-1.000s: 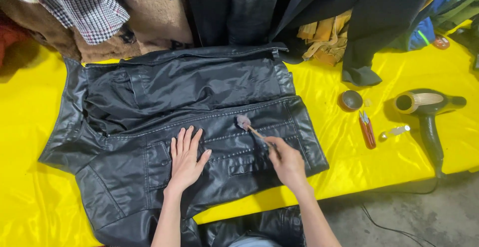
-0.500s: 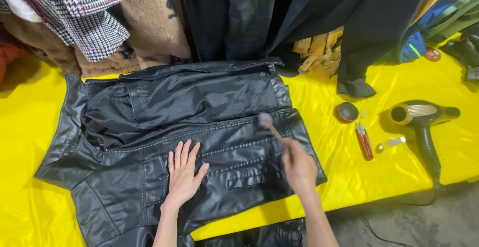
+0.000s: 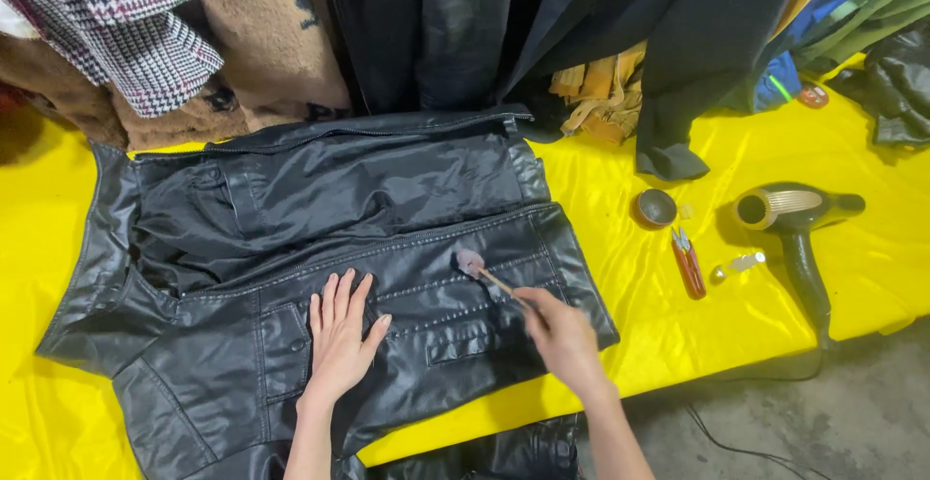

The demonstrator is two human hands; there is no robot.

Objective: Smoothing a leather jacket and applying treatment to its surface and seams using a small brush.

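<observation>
Yellow table (image 3: pixel 678 325): hands (image 3: pixel 341 344) flat, gripping.

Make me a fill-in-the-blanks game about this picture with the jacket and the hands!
1. The left hand lies flat on a shiny black ____.
2. The right hand holds a small brush whose tip touches the jacket; the cloth under the jacket is coloured ____.
3. The dark hair dryer lies on the cloth to the ____ of the jacket.
4. The little red-handled tool lies between the jacket and the ____.

Missing words: jacket; yellow; right; hair dryer
</observation>
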